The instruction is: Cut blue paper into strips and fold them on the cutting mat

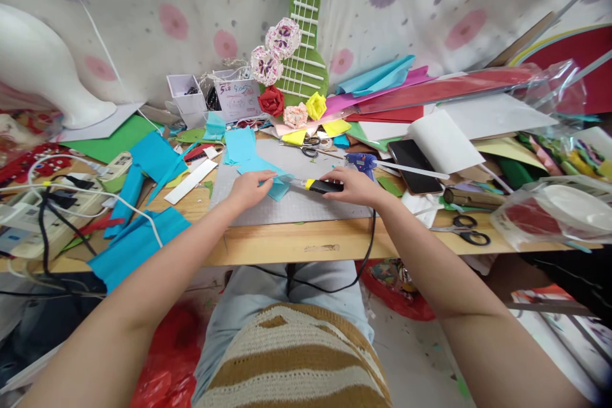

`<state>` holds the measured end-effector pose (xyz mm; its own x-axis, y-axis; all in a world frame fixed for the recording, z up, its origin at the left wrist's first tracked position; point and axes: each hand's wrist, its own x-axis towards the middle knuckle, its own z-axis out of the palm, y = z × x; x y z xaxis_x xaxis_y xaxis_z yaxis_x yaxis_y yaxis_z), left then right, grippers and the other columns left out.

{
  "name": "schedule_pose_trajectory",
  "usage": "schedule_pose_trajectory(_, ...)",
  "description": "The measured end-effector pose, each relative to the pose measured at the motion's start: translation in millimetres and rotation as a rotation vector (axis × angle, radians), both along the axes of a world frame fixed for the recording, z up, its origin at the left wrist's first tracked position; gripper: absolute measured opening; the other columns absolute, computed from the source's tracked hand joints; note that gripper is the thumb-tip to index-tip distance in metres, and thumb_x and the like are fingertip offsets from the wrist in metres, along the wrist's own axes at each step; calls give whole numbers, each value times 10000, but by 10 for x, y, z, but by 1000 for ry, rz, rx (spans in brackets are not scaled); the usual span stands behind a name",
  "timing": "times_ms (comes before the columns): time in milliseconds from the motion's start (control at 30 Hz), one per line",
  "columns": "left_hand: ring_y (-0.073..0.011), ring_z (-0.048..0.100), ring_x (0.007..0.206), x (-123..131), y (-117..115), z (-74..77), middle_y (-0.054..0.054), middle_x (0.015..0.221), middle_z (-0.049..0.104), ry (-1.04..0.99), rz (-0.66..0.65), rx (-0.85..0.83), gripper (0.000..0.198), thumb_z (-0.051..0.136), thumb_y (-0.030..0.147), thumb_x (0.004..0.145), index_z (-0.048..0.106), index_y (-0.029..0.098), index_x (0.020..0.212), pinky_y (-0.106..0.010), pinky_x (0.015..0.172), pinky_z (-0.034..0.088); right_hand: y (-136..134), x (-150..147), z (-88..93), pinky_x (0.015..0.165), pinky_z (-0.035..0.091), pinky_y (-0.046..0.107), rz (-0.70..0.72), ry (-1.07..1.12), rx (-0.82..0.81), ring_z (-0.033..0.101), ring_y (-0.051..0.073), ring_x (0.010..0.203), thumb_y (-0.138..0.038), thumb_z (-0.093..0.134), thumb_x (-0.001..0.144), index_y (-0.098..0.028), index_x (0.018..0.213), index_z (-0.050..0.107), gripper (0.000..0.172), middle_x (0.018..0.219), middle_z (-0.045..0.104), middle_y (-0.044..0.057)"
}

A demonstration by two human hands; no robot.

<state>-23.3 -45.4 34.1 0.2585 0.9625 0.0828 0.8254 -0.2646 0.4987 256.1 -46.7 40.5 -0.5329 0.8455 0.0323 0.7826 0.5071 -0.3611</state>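
Note:
My left hand (251, 189) is over light blue crepe paper (240, 146) on the grey cutting mat (291, 215), thumb and fingers together on the paper's edge. Closed around a black and yellow utility knife (325, 186) is my right hand (351, 185). The knife lies low over the mat, its blade end pointing left at a cut strip of the same paper. Just behind my right hand stands a blue hot glue gun (362, 162). Small scissors (310, 148) rest at the mat's back edge.
A black phone (415, 167) and dark-handled scissors (466, 229) lie to the right. Power strips with cables (57, 204) and blue paper sheets (143, 242) crowd the left. A green guitar shape with paper flowers (306, 64) stands at the back. A black cord hangs over the table edge.

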Motion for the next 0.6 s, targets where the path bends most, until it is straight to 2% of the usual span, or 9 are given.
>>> schedule_pose_trajectory(133, -181, 605, 1069, 9, 66, 56, 14, 1156, 647, -53, 35, -85, 355, 424, 265, 825, 690, 238, 1058, -271, 912, 456, -6, 98, 6, 783, 438, 333, 0, 18, -9, 576, 226, 918, -431, 595, 755, -216, 1105, 619, 411, 1045, 608, 77)
schedule_pose_trajectory(300, -202, 638, 956, 64, 161, 191, 0, 1095, 683, 93, 48, -1, 356, 420, 276, 808, 714, 238, 1005, -270, 797, 478, -19, 149, 42, 787, 438, 335, 32, 64, -9, 572, 219, 916, -451, 581, 763, -220, 1105, 619, 415, 1035, 608, 78)
schedule_pose_trajectory(433, -197, 638, 952, 130, 214, 236, 6, 1081, 692, 223, -60, 57, 355, 427, 300, 805, 700, 268, 1029, -265, 788, 474, -16, -22, 52, 775, 425, 314, 65, -12, 54, 567, 217, 937, -437, 578, 768, -222, 1133, 604, 424, 1064, 599, 75)
schedule_pose_trajectory(533, -182, 626, 994, 168, 232, 229, 20, 1083, 690, 289, -185, 78, 350, 427, 292, 806, 693, 283, 1034, -252, 827, 464, 10, -187, 45, 720, 408, 292, 50, -100, 121, 564, 221, 941, -422, 574, 771, -245, 1127, 606, 399, 1046, 600, 66)
schedule_pose_trajectory(600, -174, 620, 1011, 178, 234, 214, 23, 1090, 688, 316, -225, 85, 356, 421, 284, 811, 683, 287, 1052, -249, 848, 459, 36, -258, 33, 706, 395, 283, 53, -137, 166, 559, 221, 950, -411, 572, 774, -241, 1120, 608, 388, 1043, 598, 67)
